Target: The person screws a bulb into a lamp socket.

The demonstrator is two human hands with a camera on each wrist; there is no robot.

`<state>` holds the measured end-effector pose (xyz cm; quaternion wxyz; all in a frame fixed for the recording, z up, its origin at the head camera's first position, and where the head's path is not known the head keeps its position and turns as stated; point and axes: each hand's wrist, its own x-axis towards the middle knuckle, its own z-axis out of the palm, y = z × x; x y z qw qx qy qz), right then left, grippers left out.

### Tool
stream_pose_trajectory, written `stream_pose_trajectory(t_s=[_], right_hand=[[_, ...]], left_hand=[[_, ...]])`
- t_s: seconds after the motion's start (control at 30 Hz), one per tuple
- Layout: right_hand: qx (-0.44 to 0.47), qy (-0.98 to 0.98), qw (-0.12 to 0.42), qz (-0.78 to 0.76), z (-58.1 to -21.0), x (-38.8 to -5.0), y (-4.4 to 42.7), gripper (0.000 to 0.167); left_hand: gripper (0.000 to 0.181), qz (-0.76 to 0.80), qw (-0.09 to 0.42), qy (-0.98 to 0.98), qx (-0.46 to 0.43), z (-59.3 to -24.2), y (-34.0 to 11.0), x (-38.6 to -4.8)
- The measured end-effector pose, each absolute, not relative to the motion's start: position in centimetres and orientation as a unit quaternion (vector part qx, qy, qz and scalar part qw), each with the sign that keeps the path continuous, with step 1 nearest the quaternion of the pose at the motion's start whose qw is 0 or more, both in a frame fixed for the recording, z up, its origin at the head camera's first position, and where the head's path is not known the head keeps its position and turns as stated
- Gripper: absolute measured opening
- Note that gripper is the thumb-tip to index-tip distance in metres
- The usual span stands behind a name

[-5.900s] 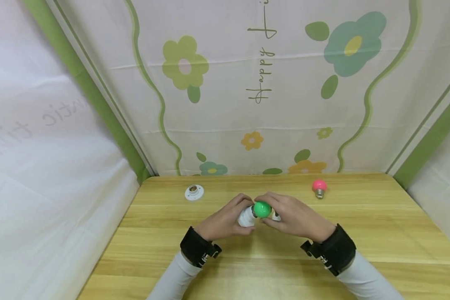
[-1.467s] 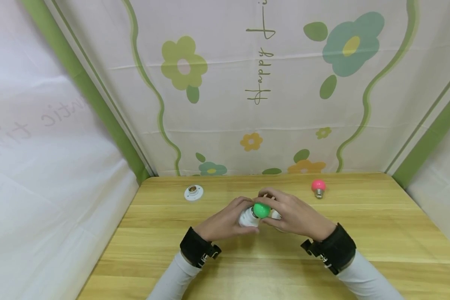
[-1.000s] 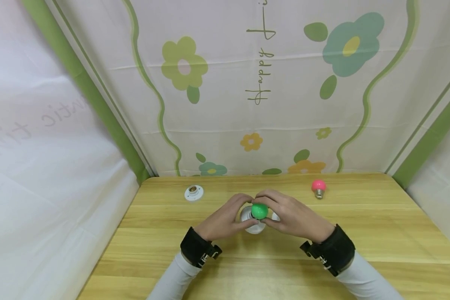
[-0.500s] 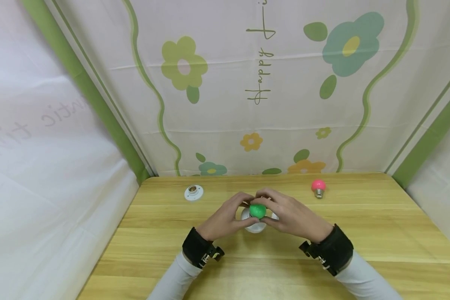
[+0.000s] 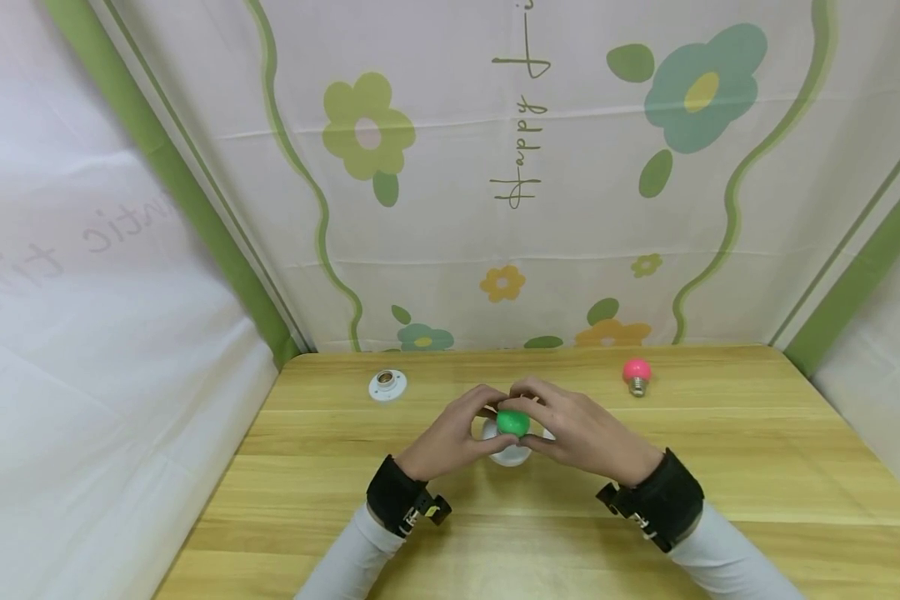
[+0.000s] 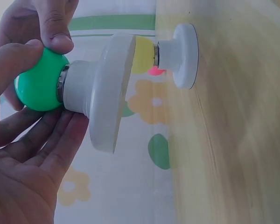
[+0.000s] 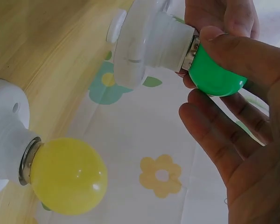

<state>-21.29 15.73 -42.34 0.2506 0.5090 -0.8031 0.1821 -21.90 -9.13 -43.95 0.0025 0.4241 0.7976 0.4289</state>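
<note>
A green bulb [image 5: 513,422] is seated in a white round socket [image 5: 508,455], between both hands. In the left wrist view, my left hand [image 6: 32,172] has its thumb on the green bulb [image 6: 39,86] and fingers beneath the bulb and the neck of the socket [image 6: 107,93], which is off the table. My right hand [image 5: 585,429] grips the bulb from the other side. In the right wrist view, the right thumb lies across the green bulb [image 7: 217,74]. A yellow bulb [image 7: 69,176] sits in another socket [image 7: 7,135] on the table, mostly hidden by the right hand in the head view.
An empty white socket [image 5: 387,385] lies at the back left of the wooden table [image 5: 345,492]. At the back right lies a pink bulb [image 5: 637,377] with its metal base toward the front. A flower-patterned cloth [image 5: 435,200] hangs behind the table.
The held socket has turned from sideways to nearly upright beneath the green bulb. My left fingers have shifted from the socket's side to around the bulb, and the bulb has moved slightly left.
</note>
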Motion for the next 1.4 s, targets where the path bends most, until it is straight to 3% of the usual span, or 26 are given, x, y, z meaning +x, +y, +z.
stream_pose_trajectory(t_s=[0.6, 1.4], right_hand=[[0.503, -0.805, 0.26, 0.178, -41.6, -21.5, 16.8, 0.049], [0.498, -0.809, 0.248, 0.192, -41.9, -21.8, 17.3, 0.017]], left_hand=[[0.043, 0.435, 0.037, 0.813, 0.385, -45.0, -9.1, -22.6], [0.046, 0.434, 0.062, 0.825, 0.358, -47.6, -8.6, -23.5]])
